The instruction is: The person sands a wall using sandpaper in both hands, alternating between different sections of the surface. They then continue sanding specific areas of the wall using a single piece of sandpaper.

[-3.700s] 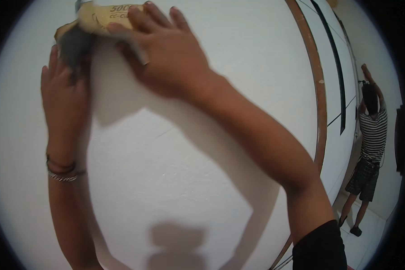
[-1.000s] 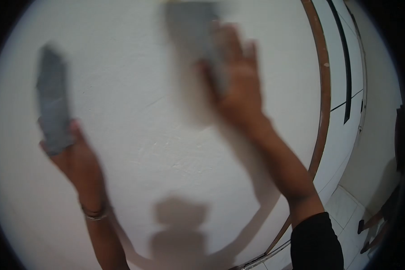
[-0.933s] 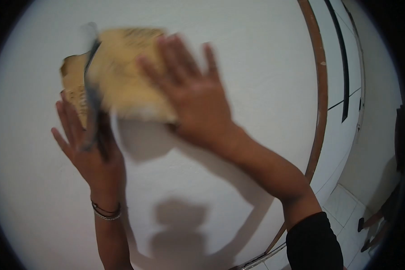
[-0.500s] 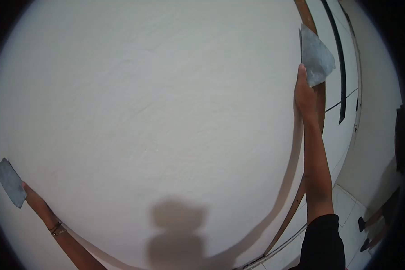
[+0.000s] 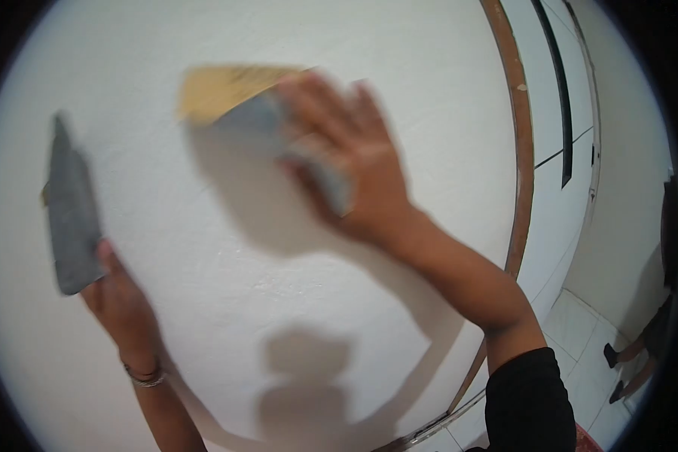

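My left hand, with bracelets at the wrist, pinches a grey sheet of sandpaper at its lower edge near the wall's left side. A bit of tan backing shows behind that sheet. Higher up, my right hand holds a second, folded sheet of sandpaper between thumb and fingers, blurred by motion. Its tan back and grey face both show. This sheet is at or close to the white wall; its shadow falls below, and contact is hard to tell.
A brown wooden frame edges the wall on the right. Beyond it are white panels with a dark strip and a tiled floor. Another person's legs show at far right. A red edge shows at the bottom.
My right hand has swung left from the wooden frame to the upper middle of the wall, its sandpaper turning to show tan backing. My left hand has moved up and right with its sheet.
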`<state>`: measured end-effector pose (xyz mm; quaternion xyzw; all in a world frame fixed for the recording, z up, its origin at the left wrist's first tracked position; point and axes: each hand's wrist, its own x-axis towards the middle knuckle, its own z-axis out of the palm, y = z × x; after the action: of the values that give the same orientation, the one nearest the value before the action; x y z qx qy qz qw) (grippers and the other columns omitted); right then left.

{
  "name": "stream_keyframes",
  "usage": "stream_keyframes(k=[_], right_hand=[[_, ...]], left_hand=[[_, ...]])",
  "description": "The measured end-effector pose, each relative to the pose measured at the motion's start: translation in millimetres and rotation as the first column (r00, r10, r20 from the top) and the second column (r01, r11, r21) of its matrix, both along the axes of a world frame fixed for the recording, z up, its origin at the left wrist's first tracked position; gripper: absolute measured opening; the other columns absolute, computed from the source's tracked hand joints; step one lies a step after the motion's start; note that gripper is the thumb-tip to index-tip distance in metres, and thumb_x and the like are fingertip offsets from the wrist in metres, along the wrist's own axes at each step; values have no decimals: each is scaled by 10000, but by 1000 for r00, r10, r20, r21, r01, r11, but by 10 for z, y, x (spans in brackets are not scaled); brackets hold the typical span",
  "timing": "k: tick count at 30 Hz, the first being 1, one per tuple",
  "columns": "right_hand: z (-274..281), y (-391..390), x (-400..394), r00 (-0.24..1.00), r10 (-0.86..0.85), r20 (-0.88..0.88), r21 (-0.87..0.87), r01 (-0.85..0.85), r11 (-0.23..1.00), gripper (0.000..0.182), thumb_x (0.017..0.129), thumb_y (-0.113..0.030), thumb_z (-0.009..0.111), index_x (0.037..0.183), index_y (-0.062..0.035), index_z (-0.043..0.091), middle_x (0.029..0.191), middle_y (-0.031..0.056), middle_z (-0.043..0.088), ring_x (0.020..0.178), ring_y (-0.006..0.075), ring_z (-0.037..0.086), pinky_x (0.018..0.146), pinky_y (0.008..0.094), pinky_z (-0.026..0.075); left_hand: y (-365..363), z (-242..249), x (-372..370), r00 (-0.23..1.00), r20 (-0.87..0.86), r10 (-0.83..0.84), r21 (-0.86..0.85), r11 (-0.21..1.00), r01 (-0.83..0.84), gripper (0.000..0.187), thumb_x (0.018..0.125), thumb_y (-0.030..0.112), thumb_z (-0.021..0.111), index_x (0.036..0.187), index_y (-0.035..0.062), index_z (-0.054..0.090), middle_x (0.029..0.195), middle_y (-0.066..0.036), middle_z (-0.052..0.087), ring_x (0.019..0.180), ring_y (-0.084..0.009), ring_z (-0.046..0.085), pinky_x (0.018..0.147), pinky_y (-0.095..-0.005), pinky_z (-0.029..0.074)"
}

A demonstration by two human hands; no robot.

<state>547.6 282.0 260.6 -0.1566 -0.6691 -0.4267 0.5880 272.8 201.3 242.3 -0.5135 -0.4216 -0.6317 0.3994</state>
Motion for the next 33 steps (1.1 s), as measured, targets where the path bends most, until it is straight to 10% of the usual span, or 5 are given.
stream_keyframes(k=[10,15,18,22,33], right_hand=[[-279,604,1584,616,-113,-780,-331,-252,909,494,925,-310,454,1233,74,419,1212,219,487,1147,308,455,969,334,324],[-200,255,580,951,-91,-297,-145,49,988,552,855,-295,498,1321,-38,352,1337,160,353,1260,287,292,1011,512,191],[-220,-68,-107,986,-59,156,-164,85,983,467,862,-340,463,1302,-182,447,1434,113,281,1332,325,230,1033,593,105],[-253,67,182,994,-108,8,-183,108,977,514,843,-360,479,1334,-223,413,1443,83,274,1335,282,242,1038,584,82],[-533,671,1311,684,-167,-710,-330,-114,937,587,927,-324,434,1336,62,269,1311,277,380,1274,386,290,1073,458,159]], left_hand=[[-424,-225,-1658,690,672,-270,102,956,274,505,980,321,291,1180,-123,424,1130,-170,553,960,-238,553,892,-314,408],[-69,-194,-404,990,45,133,66,988,-136,458,966,251,353,1239,-117,366,1325,-193,390,1193,-270,408,996,-357,308],[-118,-97,695,625,-381,681,32,686,-727,371,943,120,392,1245,-94,370,1322,-206,395,1218,-278,390,1014,-389,282],[115,-144,258,983,65,-172,109,980,164,397,946,150,417,1246,-104,361,1267,-178,439,1144,-248,435,999,-343,309],[-170,-496,-885,649,728,-221,99,971,220,591,961,408,290,1171,-119,457,1145,-178,552,964,-260,556,862,-331,430]])
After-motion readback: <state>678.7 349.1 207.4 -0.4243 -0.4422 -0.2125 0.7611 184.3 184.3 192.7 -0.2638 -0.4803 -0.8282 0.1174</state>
